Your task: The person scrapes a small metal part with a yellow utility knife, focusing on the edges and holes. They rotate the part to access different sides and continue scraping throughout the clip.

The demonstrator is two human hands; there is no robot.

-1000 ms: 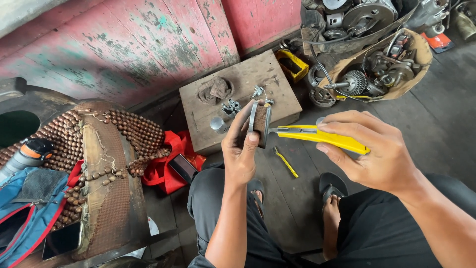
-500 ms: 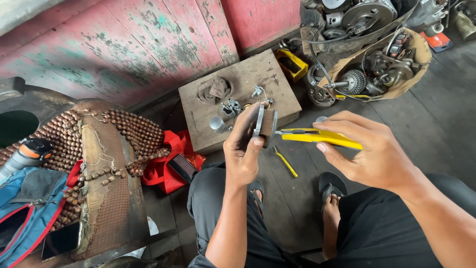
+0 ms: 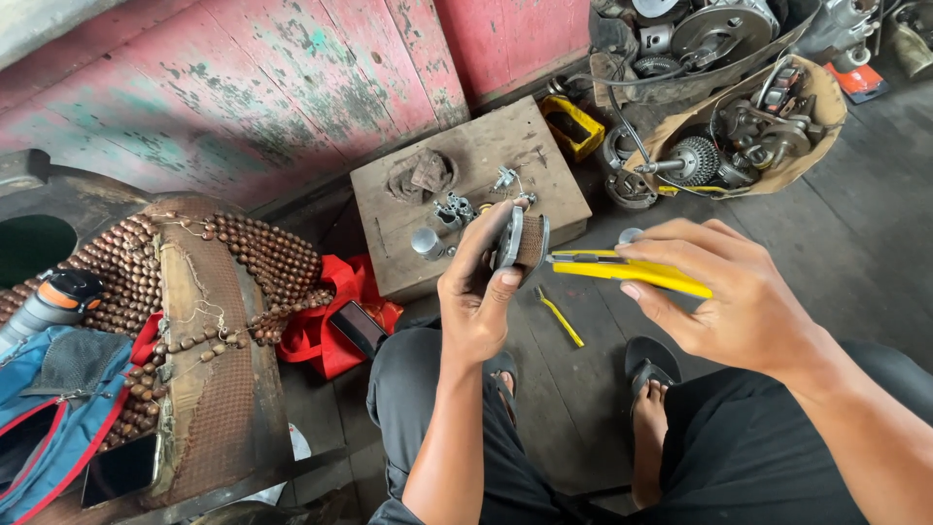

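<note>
Wall (image 3: pixel 243 87): weathered pink-painted boards behind the work area.
Floor (image 3: pixel 855 243): dark wooden planks; the person sits above it with sandalled feet.
Beaded seat cover (image 3: pixel 224 321): brown wooden beads, lying at left beside a blue bag (image 3: pixel 58 408).
Wooden block (image 3: pixel 466 156): low, worn, serving as the tabletop; it carries a small metal cylinder (image 3: pixel 426 241) and other small metal parts.
Parts sack (image 3: pixel 768 126): open, filled with gears and motor pieces, at upper right.
Right hand (image 3: pixel 739 301): fingers curled around a yellow utility knife (image 3: pixel 622 270), its tip pointing left and meeting the held part.
Left hand (image 3: pixel 481 292): thumb and fingers pinching a small round metal part (image 3: pixel 520 241), held upright above the block's near edge.
Yellow strip (image 3: pixel 562 317): on the floor, between the knees.
</note>
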